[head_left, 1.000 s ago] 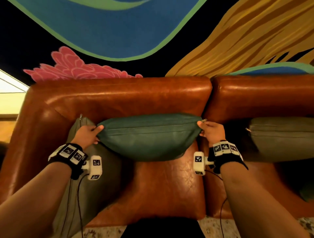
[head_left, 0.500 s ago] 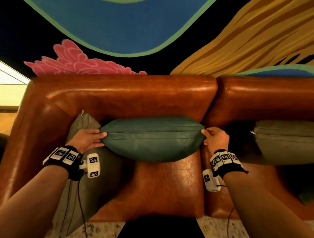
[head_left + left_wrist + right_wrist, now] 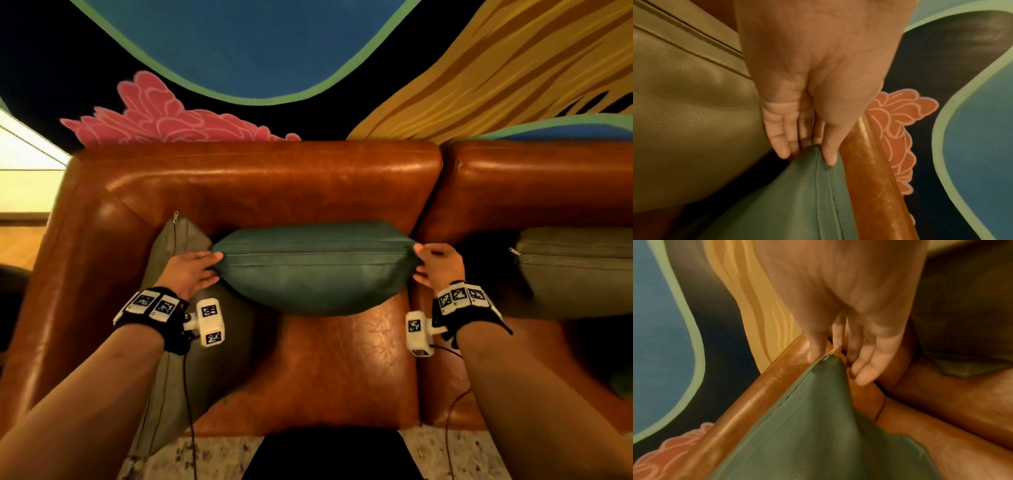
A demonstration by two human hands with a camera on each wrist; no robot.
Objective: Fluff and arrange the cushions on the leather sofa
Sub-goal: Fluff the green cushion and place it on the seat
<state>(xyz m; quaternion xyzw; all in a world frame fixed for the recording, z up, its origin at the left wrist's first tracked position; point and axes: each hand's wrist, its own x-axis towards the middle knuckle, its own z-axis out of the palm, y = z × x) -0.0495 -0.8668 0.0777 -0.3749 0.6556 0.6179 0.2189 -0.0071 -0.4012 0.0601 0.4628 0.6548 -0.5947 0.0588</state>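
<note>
The teal cushion [image 3: 315, 267] stands on the sofa [image 3: 346, 370] seat, leaning against the backrest, zip seam up. The left hand [image 3: 188, 270] pinches its left corner between thumb and fingers; the right hand [image 3: 440, 265] pinches the right corner by the zip pull, its outer fingers loose. An olive cushion [image 3: 178, 342] leans in the sofa's left corner, touching the teal one; another olive cushion [image 3: 579, 270] sits on the next seat, well apart. A painted mural [image 3: 239, 51] covers the wall behind.
</note>
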